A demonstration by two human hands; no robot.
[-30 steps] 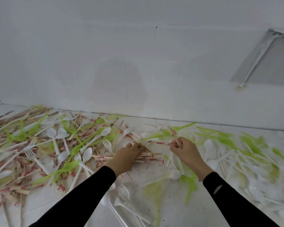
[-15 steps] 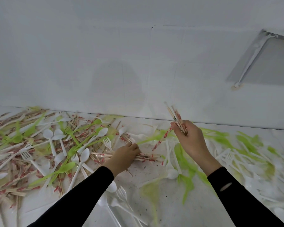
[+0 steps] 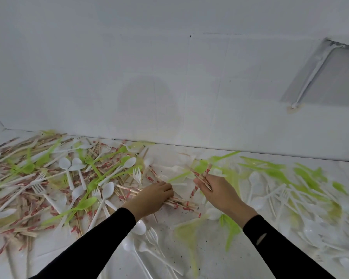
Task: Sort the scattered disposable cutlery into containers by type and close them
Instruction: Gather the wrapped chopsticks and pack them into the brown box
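Head view, right hand [image 3: 220, 191] lowered with chopsticks [image 3: 200, 177], left hand [image 3: 152, 195] gripping bundle [image 3: 182, 204]

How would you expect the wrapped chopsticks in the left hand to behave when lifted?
The chopsticks look thin, straight and stiff, so they are probably light and rigid. The left hand grips several loose ones, so some may slide out or fan apart. Their paper sleeves could tear or slip.

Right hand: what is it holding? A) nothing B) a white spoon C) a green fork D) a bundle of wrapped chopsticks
D: the right hand has its fingers curled round a few chopsticks in red-printed wrappers, whose ends stick out past the fingers.
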